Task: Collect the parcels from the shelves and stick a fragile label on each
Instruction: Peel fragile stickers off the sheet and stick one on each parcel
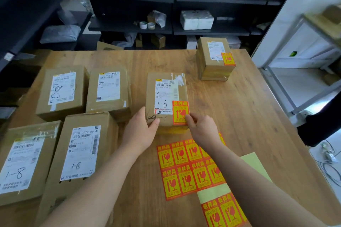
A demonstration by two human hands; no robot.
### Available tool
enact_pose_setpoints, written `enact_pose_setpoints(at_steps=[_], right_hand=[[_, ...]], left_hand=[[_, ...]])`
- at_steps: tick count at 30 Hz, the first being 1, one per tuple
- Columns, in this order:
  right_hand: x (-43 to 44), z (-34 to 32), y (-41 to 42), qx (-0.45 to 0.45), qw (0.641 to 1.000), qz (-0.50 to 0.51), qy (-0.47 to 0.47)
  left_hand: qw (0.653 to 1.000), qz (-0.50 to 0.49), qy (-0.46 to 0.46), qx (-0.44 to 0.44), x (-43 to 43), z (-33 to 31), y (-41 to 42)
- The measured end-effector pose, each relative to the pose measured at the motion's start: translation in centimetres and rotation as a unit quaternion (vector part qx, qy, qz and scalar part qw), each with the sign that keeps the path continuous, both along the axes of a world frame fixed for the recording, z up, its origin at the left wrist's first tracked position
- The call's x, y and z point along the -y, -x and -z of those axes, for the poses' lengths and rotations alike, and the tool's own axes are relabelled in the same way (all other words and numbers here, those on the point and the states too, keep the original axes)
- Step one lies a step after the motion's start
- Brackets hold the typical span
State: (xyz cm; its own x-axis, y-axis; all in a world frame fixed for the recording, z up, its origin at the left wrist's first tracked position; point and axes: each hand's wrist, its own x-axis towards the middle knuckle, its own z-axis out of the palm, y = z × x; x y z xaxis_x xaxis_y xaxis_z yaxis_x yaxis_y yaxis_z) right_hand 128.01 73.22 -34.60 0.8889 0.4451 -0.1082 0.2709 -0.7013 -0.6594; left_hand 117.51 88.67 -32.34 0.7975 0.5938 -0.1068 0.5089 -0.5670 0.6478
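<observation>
- Left of frame: four unlabelled parcels (62, 94) wait on the wooden table (249, 116), so most of the job likely remains.
- The left hand (141, 130) curls over the near left corner of the parcel marked 1-6 (166, 94) at centre. A firm hold will stop the box sliding.
- The fragile label (180, 113) sits on the parcel's near right corner, touching the shipping slip.
- The right hand (202, 129), fingers curled, pinches the label's lower right corner. Rubbing outward to every edge should flatten it.
- The sheet of fragile labels (184, 167) lies near, lower centre.
- Upper right: a labelled parcel (215, 68) stands apart.
</observation>
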Motion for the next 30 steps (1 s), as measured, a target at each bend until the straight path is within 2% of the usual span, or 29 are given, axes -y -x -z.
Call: enact_pose_setpoints(at_steps=[8, 12, 16, 25, 30], right_hand=[[-4.3, -4.1, -12.7, 0.034, 0.998, 0.005, -0.055], [-6.4, -3.1, -18.9, -0.009, 0.999, 0.014, -0.045], [-8.4, -1.3, -22.8, -0.015, 0.999, 0.010, -0.051], [-9.8, 2.7, -26.1, -0.031, 0.999, 0.018, -0.033], [-10.0, 2.8, -26.1, -0.009, 1.000, 0.011, -0.007]], left_hand=[[0.998, -0.001, 0.028, 0.047, -4.3, -2.6, -13.2], [0.999, 0.013, 0.019, 0.026, -6.6, -1.6, -20.0], [0.999, 0.006, 0.033, 0.013, -8.4, 0.5, -24.8], [0.999, 0.010, 0.035, -0.004, -8.8, 3.9, -28.4], [1.000, 0.019, 0.016, -0.006, -8.7, 4.5, -28.4]])
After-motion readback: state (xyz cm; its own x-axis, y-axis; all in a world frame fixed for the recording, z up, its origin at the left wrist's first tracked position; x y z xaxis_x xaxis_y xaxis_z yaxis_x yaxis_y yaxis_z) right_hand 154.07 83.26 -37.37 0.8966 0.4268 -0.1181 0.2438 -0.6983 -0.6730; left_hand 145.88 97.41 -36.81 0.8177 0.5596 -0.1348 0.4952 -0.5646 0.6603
